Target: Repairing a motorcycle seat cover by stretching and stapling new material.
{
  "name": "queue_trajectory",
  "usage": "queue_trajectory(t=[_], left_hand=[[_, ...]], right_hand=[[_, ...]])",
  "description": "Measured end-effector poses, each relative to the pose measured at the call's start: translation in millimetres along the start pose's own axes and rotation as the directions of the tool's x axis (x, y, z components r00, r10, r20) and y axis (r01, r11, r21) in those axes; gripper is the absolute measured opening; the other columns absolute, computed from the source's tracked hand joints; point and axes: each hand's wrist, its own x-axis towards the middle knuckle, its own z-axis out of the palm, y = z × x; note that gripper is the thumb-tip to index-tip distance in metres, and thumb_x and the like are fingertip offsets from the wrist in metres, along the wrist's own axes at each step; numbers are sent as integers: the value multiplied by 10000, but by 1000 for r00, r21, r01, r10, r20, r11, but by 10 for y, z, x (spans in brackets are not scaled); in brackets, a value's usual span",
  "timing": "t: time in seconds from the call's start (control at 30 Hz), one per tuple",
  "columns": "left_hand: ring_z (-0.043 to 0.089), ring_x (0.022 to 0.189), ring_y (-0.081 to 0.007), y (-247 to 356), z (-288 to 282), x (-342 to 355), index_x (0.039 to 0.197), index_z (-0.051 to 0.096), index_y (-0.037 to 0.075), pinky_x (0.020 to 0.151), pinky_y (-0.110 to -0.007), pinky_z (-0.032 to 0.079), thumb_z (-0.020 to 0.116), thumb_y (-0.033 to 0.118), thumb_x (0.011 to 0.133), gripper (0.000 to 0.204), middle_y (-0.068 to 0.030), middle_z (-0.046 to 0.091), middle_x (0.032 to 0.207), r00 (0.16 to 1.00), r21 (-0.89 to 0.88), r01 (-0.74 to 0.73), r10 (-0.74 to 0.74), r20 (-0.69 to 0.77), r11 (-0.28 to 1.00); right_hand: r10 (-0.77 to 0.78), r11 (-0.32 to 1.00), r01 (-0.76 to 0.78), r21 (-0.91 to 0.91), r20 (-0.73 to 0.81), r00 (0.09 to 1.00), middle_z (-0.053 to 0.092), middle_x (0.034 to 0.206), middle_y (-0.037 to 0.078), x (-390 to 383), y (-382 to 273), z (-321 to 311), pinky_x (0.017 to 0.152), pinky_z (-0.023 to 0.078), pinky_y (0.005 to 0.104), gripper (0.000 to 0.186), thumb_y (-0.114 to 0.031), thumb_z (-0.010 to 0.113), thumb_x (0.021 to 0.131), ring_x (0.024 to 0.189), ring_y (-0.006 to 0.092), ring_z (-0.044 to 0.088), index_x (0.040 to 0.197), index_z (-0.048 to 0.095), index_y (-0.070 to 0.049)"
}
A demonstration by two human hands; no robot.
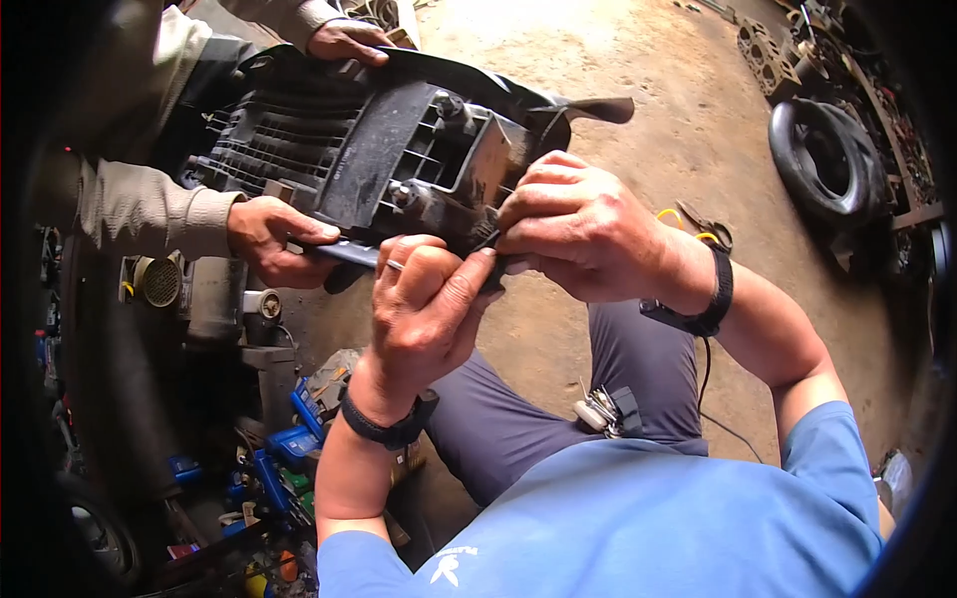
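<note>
A black plastic housing (364, 149) with ribbed vents and square compartments is held over the floor, its open underside facing up. My left hand (424, 309) has curled fingers gripping the housing's near edge; a small shiny metal piece shows by the index finger, too small to name. My right hand (578, 229) is closed on the same edge at the right corner, fingertips close to my left thumb, which partly hides what they pinch. A co-worker's hand (274, 239) grips the housing's left near edge, and their other hand (349, 40) holds the far edge.
Yellow-handled pliers (713, 234) lie on the concrete floor (498, 389). At right are a black tire (817, 169) and metal parts (768, 55). Blue tool pieces (294, 444) and dark clutter crowd the lower left. A keys-like bundle (603, 409) sits by my right thigh.
</note>
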Motion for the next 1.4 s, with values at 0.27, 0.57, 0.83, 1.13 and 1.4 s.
queue_trajectory(t=[0.27,0.57,0.83,1.13,1.4], left_hand=[[653,934,-299,40,8,23,1200,824,-5,908,-432,515,917,51,783,431,-73,668,961,999,8,33,-33,-22,999],[661,956,-291,26,-27,13,1166,806,8,897,-435,478,900,99,793,395,-76,676,1010,998,-17,52,-52,-46,999],[667,958,-312,35,-74,31,1148,796,-3,905,-445,490,907,71,772,399,-101,696,1017,996,-49,78,-80,-34,996],[690,951,-315,40,-143,89,1139,793,7,894,-444,520,938,109,755,423,-98,713,1022,994,-58,105,-104,18,993],[681,908,-318,43,-90,83,1091,804,14,858,-451,517,976,114,700,439,-104,715,976,993,-58,116,-117,-22,992]], right_hand=[[211,974,-214,-74,-43,977,666,955,87,137,-169,124,880,493,441,140,-147,840,924,925,315,672,974,722,-91],[43,992,-58,-116,-125,991,728,1175,89,-50,-366,-24,954,595,470,264,-153,860,889,1095,328,726,1142,816,-92],[-40,991,37,-127,-25,999,751,1134,85,-19,-182,74,954,581,475,357,-121,896,814,1074,317,716,1162,824,-85],[28,986,-44,-158,-107,994,738,1116,87,-21,-264,250,963,560,482,381,-75,862,759,1056,333,710,1131,781,-69],[215,976,-210,51,-148,965,727,1002,68,73,-364,203,947,531,476,218,-35,837,752,1032,330,696,940,750,-103]])
